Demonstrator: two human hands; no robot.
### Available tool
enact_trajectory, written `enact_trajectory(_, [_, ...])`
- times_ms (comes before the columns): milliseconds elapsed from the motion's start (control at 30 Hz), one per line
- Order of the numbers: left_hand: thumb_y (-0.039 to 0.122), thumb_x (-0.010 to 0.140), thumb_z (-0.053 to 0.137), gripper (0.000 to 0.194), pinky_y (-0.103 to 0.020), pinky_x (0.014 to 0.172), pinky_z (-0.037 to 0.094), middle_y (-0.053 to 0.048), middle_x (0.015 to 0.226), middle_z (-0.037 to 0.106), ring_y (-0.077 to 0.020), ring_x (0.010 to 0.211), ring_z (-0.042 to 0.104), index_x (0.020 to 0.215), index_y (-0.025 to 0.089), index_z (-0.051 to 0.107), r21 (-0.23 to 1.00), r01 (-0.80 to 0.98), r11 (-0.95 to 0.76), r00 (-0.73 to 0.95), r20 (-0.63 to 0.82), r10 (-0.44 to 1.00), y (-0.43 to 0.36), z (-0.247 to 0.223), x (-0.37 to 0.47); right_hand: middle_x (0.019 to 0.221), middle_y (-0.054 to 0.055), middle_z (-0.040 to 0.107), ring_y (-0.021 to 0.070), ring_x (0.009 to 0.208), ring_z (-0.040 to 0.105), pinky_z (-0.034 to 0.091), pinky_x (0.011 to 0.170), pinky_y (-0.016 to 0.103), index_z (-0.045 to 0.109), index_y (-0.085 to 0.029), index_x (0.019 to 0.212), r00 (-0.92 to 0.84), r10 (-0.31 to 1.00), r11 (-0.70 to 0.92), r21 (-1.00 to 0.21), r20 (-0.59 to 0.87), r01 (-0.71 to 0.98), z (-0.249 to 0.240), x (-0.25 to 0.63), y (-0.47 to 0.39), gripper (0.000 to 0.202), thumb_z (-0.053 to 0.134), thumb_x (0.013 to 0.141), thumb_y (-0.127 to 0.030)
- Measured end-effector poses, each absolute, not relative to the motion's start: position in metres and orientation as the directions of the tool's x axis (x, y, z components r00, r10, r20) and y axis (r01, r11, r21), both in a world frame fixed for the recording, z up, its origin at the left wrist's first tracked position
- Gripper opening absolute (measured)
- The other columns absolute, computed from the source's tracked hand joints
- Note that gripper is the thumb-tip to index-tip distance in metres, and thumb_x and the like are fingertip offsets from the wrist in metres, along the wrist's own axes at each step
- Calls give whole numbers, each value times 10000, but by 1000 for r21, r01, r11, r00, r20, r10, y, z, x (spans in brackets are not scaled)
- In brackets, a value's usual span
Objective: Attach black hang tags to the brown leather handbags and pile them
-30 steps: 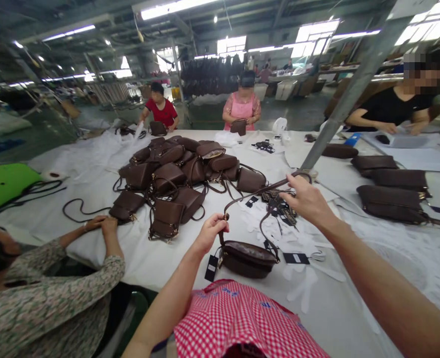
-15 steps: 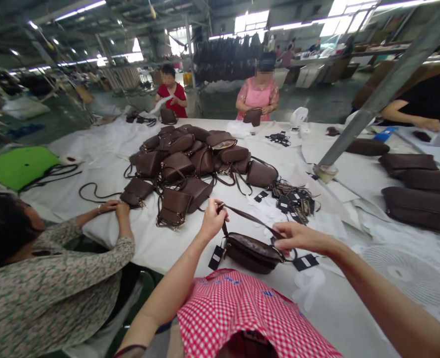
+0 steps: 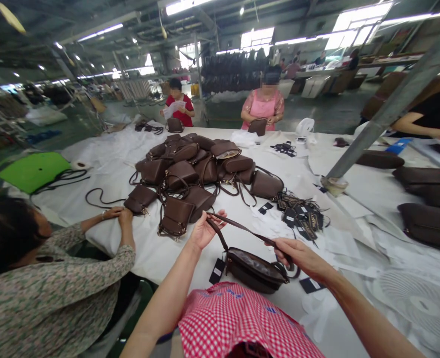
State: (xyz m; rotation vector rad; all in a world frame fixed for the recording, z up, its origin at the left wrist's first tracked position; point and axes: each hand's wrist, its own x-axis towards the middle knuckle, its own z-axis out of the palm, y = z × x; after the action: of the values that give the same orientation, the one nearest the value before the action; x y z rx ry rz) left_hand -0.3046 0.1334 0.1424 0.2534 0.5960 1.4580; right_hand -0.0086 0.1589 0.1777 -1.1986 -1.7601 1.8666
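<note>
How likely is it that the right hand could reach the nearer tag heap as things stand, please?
Probably yes: the tag heap lies just beyond the right hand with nothing standing between, though it currently holds the strap.

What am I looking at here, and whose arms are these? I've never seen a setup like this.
There is no machine: these are a person's two bare hands, seen by a camera worn on that person's head, looking forward and down. The left hand and the right hand hold a long, thin dark-brown strap between them. It belongs to a small dark-brown handbag whose top is open. On the white-covered table also lie a heap of similar brown bags, a cluster of black tags with gold lettering and a bright green item. Other people are around the table.
</note>
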Motion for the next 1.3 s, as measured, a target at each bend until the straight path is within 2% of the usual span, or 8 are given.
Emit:
enact_trajectory(167, [368,821,690,253,-449,965,476,-40,804,692,-212,919,677,738,144,607,536,-843,45,-113,-259,959,136,138,-307,992,101,675,199,835,678,547,759,353,651,-155,1028,-623,545,-623,-768,-562,148,175,-1,156,459,657,785,-543])
enact_trajectory(367, [396,758,754,305,-427,946,492,-20,762,659,-222,892,689,751,144,582,653,-750,103,1,-155,988,141,151,-284,1129,126,654,179,854,685,516,584,248,567,-187,1208,-806,284,-745,-649,-519,156,166,-55,152,544,483,877,-609])
enact_trajectory(533, [419,767,740,320,-429,939,496,-24,778,668,-223,891,691,743,143,580,669,-734,114,-1,-169,986,146,154,-277,731,41,659,146,729,635,487,695,264,639,-134,1025,-834,466,-455,-888,-295,59,165,-116,154,486,492,878,-573])
enact_trajectory(633, [406,802,706,290,-451,926,499,-41,815,685,-230,907,685,753,149,582,618,-779,104,-58,-237,970,146,151,-281,650,16,638,149,649,592,466,694,285,661,-168,879,-764,611,24,-960,-208,280,169,-114,168,376,460,901,-486])
enact_trajectory(767, [363,871,636,288,-403,890,518,-16,706,626,-162,775,658,701,144,558,489,-871,47,-155,-364,918,147,143,-291,714,50,703,189,682,624,452,679,301,689,-197,914,-667,738,519,-541,-107,661,160,-70,192,346,375,918,-343])
enact_trajectory(900, [322,924,566,329,-269,701,523,47,580,469,-61,514,489,653,162,469,431,-897,-94,-294,-423,857,154,134,-309,961,101,742,242,839,677,496,691,324,676,-221,1102,-615,788,595,-292,28,749,138,-7,200,362,383,899,-287])
enact_trajectory(1033, [344,889,622,338,-211,588,463,74,571,406,-34,453,383,688,182,405,503,-848,-168,-406,-412,816,160,132,-325,946,90,725,228,675,662,446,505,302,653,-254,1158,-500,856,511,-60,134,858,125,45,193,401,352,895,-217])
enact_trajectory(1300, [377,737,737,388,-191,470,266,83,629,434,-33,457,321,776,199,394,874,-475,105,-106,-176,979,171,154,-280,855,82,680,172,706,626,360,527,258,662,-205,997,-710,702,711,1,56,703,167,-13,185,296,372,943,-185])
